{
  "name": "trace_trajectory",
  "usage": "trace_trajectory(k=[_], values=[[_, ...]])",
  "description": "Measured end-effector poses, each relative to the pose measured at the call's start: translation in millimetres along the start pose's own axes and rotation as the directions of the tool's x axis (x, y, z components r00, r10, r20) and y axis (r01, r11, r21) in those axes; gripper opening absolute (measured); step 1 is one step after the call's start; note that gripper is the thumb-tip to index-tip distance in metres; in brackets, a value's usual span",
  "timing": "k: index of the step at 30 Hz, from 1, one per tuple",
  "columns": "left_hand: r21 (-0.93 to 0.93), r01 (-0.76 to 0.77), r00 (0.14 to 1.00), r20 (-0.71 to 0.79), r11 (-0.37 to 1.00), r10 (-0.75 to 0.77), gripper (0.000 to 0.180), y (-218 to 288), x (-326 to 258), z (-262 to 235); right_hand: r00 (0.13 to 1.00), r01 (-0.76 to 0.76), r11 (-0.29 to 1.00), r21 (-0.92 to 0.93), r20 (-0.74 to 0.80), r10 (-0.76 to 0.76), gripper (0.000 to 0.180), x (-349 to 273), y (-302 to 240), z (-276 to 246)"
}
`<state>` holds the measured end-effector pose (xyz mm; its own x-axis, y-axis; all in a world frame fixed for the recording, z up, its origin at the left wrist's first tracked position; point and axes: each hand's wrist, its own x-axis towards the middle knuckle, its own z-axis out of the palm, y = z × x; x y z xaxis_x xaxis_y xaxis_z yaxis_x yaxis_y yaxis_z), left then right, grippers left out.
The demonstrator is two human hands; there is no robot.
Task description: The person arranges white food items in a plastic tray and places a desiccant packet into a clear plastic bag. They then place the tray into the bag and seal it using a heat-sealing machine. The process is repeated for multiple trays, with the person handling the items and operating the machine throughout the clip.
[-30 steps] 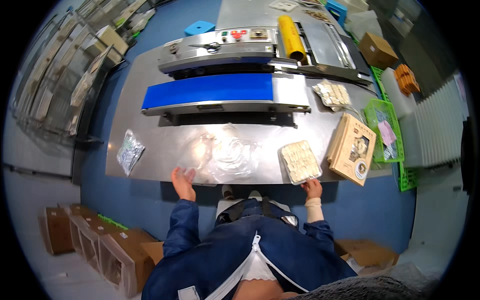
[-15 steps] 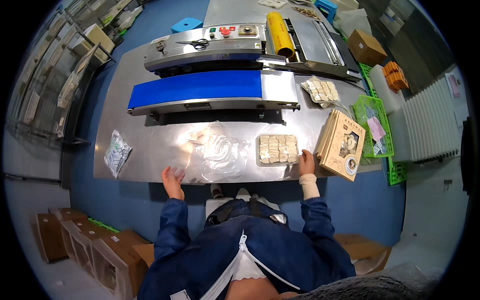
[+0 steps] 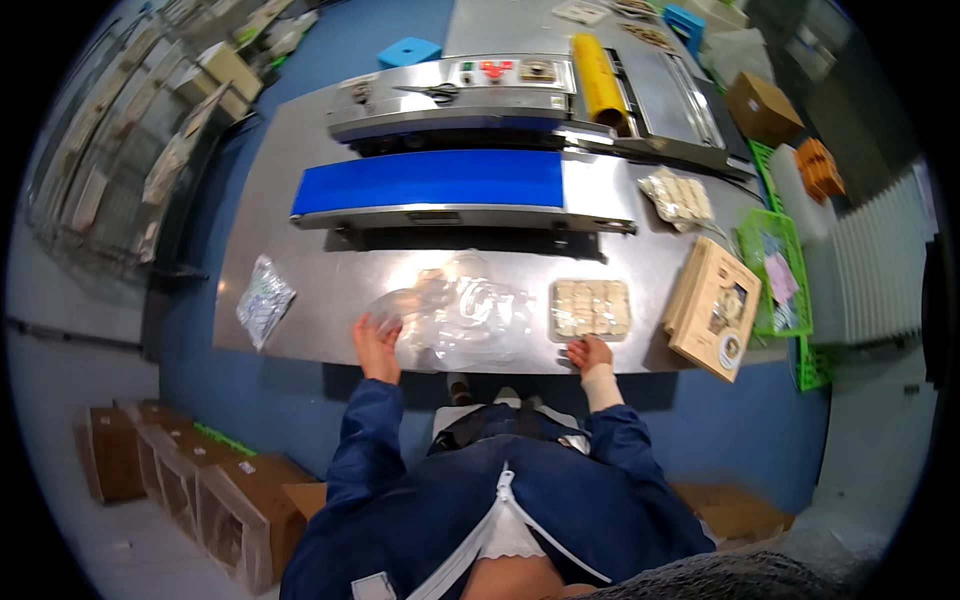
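My left hand is at the table's front edge, with its fingers on the left edge of a crumpled clear plastic bag. The film bulges up next to my fingertips, and the grip is partly hidden by the see-through folds. To the right of the bag lies a clear tray filled with rows of pale, flat pieces. Just below the tray's front edge is my right hand, its fingers loosely bent and slightly apart, with nothing visible in them. A pale cuff covers the right wrist.
A machine with a blue conveyor belt crosses the steel table, scissors on its top. A yellow film roll stands behind. Printed boxes, a packed bag and a green basket are right; a silvery packet is left.
My left hand has moved forward onto the bag, whose left side now bulges toward it. My right hand has shifted left, from beside the tray to below its front edge. The whole view has shifted.
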<state>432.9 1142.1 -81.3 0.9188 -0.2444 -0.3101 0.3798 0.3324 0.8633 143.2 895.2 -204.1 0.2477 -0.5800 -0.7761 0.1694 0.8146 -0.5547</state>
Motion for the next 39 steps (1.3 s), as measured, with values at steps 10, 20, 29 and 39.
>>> trace_trajectory(k=[10, 20, 29, 39], values=[[0.529, -0.168, 0.984, 0.136, 0.832, 0.112, 0.027, 30, -4, 22, 0.865, 0.326, 0.938, -0.117, 0.436, -0.246, 0.015, -105, -53, 14], [0.509, -0.774, 0.631, 0.663, 0.377, 0.403, 0.021, 51, -33, 115, 0.354, -0.175, 0.939, -0.295, 0.872, 0.34, 0.021, -207, -53, 138], [0.533, -0.154, 0.925, 0.374, 0.832, -0.068, 0.024, -38, -21, 14, 0.288, -0.118, 0.812, -0.571, 0.763, 0.578, 0.014, -178, -14, 121], [0.531, -0.327, 0.903, 0.42, 0.782, 0.092, 0.026, -27, -40, 28, 0.257, -0.216, 0.811, -0.544, 0.769, 0.585, 0.008, -171, -1, 122]])
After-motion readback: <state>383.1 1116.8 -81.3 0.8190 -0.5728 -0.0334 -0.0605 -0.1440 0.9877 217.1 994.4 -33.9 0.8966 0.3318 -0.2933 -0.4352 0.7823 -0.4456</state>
